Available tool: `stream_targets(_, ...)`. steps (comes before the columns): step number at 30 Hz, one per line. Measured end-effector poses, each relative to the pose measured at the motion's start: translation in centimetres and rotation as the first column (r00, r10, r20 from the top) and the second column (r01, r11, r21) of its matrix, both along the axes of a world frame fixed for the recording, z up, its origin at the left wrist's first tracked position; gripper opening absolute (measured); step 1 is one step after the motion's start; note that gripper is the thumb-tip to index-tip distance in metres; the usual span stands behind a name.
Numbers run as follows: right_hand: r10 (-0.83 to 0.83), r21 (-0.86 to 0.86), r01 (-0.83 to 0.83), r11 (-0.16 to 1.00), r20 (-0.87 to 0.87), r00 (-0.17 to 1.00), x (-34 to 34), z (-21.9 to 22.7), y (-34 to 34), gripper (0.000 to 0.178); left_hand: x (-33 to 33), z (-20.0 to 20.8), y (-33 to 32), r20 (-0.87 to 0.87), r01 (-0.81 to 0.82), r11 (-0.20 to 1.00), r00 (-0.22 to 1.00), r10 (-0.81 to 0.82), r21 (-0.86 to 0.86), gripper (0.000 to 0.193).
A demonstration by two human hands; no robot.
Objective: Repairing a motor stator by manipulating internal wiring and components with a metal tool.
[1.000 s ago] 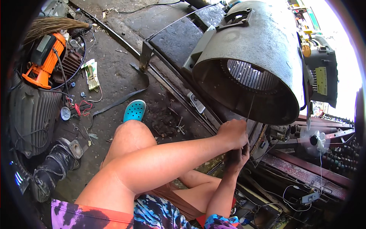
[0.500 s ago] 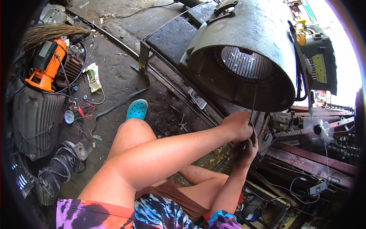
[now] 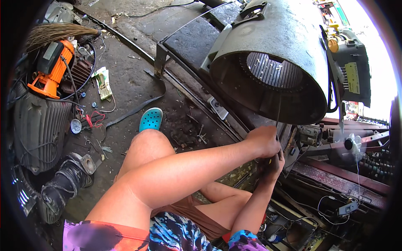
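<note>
My left hand (image 3: 263, 141) is closed around a thin metal rod (image 3: 279, 109), which rises upright from the fist. The rod's upper part stands before the dark mouth of a large metal cylinder (image 3: 289, 31). Just below and touching the left hand is my right hand (image 3: 274, 166), its palm and fingers blackened with grime. Its fingers curl about the rod's lower end, partly hidden by the left hand. Deep inside the cylinder a round slatted grille (image 3: 274, 71) shows, lit from behind.
An orange motor (image 3: 52, 67), a straw broom (image 3: 58, 34), a finned grey casing (image 3: 37, 129) and a wire-wrapped cylindrical part (image 3: 69, 180) lie at left. A dark strap (image 3: 140, 108) crosses the floor. Red steel beams (image 3: 335, 180) and loose cables fill the right.
Both hands stay together on the rod, shifted very slightly in the picture. The right fingers sit a little lower against the left fist. The whole view has moved slightly.
</note>
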State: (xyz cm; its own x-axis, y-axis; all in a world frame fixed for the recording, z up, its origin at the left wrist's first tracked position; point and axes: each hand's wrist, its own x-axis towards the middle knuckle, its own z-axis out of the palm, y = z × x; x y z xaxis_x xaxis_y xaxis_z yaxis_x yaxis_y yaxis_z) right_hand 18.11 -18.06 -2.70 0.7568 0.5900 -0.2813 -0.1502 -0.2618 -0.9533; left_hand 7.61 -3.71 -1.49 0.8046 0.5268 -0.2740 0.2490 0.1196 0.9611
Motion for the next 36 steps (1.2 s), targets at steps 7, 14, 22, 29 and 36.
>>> stream_targets(7, 0.040, 0.045, -0.034, 0.998, -0.149, 0.988, 0.4, 0.1, 1.4, 0.040, -0.3, -0.2, 0.8, 0.057, -0.040, 0.999, 0.998, 0.040, 0.002, 0.034)
stream_targets(14, 0.053, 0.047, -0.046, 0.998, -0.161, 0.985, -0.7, 0.3, 4.0, 0.034, -1.4, -0.7, 1.2, 0.107, -0.026, 0.997, 0.994, 0.018, 0.073, 0.033)
stream_targets(22, 0.162, -0.079, -0.164, 0.983, -0.030, 0.986, -1.1, 2.2, 5.9, 0.037, -4.6, -0.8, 1.0, 0.273, -0.317, 0.727, 0.944, 0.183, 0.609, 0.044)
stream_targets(29, 0.145, -0.057, -0.133, 0.989, 0.398, 0.906, -0.4, -0.4, 5.0, 0.036, -7.5, 13.0, 8.4, 0.723, -0.702, 0.309, 0.688, 0.061, 0.642, 0.036)
stream_targets(36, 0.206, -0.175, -0.140, 0.975, 0.453, 0.867, -1.6, 0.0, 5.7, 0.036, 3.1, 19.3, 28.4, -0.128, -0.079, 0.482, 0.915, 0.382, 0.873, 0.069)
